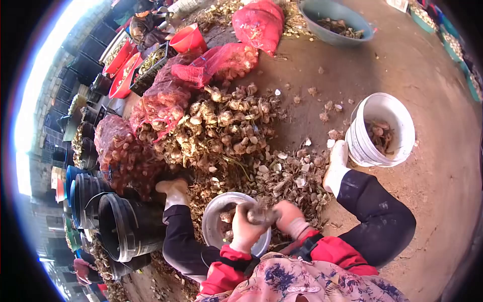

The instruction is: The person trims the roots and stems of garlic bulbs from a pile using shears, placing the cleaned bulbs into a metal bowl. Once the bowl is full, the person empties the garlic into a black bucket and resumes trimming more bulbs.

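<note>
My left hand (246,232) is wrapped round a garlic bulb (259,215) that is smeared by motion. Against the bulb's other side is my right hand (290,217), closed, with its grip partly hidden and blurred. Both hands are over a whitish bucket (207,220) between my legs, with several bulbs inside it. Just beyond lies a layer of loose garlic skins and stalks (282,176). A large heap of untrimmed garlic (221,121) rises behind that.
Red mesh sacks of garlic (151,108) lean on the heap. A white bucket (355,143) with brownish pieces inside stands by my right foot. Black buckets (113,226) are at the left. A grey-green basin (307,20) and red tubs (187,38) sit farther back.
</note>
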### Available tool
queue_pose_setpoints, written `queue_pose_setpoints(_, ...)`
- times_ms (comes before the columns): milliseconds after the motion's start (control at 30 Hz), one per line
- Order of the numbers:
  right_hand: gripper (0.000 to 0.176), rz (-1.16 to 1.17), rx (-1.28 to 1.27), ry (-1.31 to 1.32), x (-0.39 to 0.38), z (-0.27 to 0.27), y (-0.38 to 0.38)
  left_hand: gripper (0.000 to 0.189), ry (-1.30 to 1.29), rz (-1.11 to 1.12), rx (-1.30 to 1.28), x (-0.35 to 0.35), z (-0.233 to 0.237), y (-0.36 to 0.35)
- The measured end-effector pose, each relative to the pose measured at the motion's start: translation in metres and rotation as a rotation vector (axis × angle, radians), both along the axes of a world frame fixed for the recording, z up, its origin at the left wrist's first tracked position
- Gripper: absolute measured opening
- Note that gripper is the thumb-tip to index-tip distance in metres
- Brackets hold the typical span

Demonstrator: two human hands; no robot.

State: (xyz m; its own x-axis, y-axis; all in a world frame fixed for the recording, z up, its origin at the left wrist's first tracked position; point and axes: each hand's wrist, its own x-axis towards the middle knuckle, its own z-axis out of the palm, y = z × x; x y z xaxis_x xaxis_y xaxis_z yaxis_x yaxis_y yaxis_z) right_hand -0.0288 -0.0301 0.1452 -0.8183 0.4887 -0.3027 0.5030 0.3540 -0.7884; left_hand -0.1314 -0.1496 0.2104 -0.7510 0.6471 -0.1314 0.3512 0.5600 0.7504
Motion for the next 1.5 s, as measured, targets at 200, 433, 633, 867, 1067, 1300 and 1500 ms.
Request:
queue_pose_setpoints(200, 0.009, -0.559, -0.196, 0.177, 0.016, -0.099, 0.025, 0.073, -0.29, 0.137, 0.296, -0.022, -0.018, -0.035)
queue_pose_setpoints(433, 0.025, -0.102, -0.091, 0.559, 0.0, 0.0, -0.015, 0.057, -1.049, 0.302, 0.935, -0.02, 0.008, -0.02)
queue_pose_setpoints(633, 0.017, -0.122, -0.24, 0.446, -0.002, -0.019, -0.015, 0.043, -1.1, 0.201, 1.033, -0.004, 0.005, -0.007)
queue_pose_setpoints(867, 0.013, -0.465, -0.564, 0.029, 0.019, -0.104, 0.004, 0.059, -0.765, 0.187, 0.204, -0.031, -0.022, -0.055)
queue_pose_setpoints(1067, 0.026, -0.721, -0.731, -0.016, 0.0, -0.106, 0.008, 0.036, -0.685, 0.474, 0.161, -0.112, -0.069, 0.03)
queue_pose_setpoints(1300, 0.021, -0.841, -0.948, 0.139, -0.013, -0.088, 0.014, 0.045, 0.346, -0.073, -0.715, -0.2, -0.122, 0.2)
queue_pose_setpoints(1500, 0.029, -0.929, -0.913, 0.31, -0.025, -0.085, 0.02, 0.015, 0.17, 0.08, -0.165, -0.202, -0.145, 0.154)
